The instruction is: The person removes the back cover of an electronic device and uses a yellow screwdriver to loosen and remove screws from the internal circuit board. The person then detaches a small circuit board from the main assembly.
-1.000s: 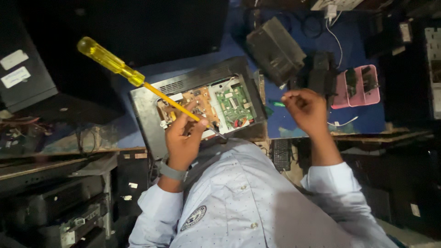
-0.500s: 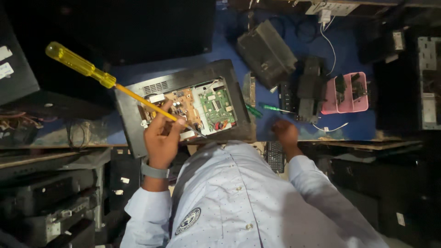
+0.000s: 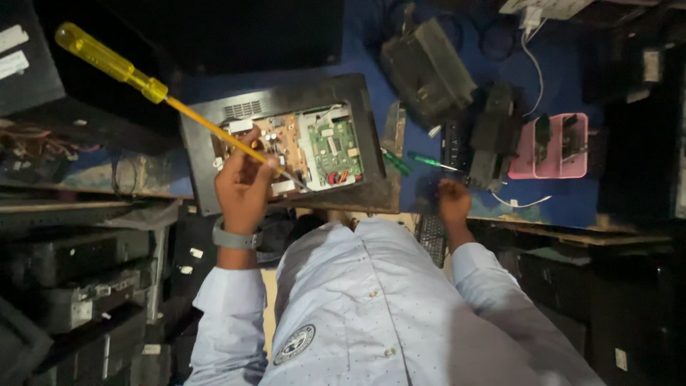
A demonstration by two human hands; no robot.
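My left hand [image 3: 243, 189], with a grey wristband, is shut on a long screwdriver with a yellow handle [image 3: 107, 63]. Its shaft slants down to the right, and the tip rests near the lower edge of the opened black device [image 3: 204, 132]. Inside that casing lie a brown circuit board [image 3: 275, 143] and a green circuit board [image 3: 336, 146]. My right hand [image 3: 452, 202] rests low on the blue table top [image 3: 572, 207] at its front edge, fingers curled downward. A small green-handled screwdriver [image 3: 429, 161] lies just above it. Whether the right hand holds anything is hidden.
A black boxy unit [image 3: 429, 68] and dark parts [image 3: 493, 136] lie to the right of the device. A pink tray [image 3: 550, 168] sits further right, under a white cable [image 3: 532, 57]. A dark keyboard [image 3: 431, 239] pokes out below the table edge. Stacked equipment [image 3: 78, 286] fills the left.
My right hand has dropped from raised over the table down to the front edge. The view has shifted, while the left hand keeps the screwdriver on the boards.
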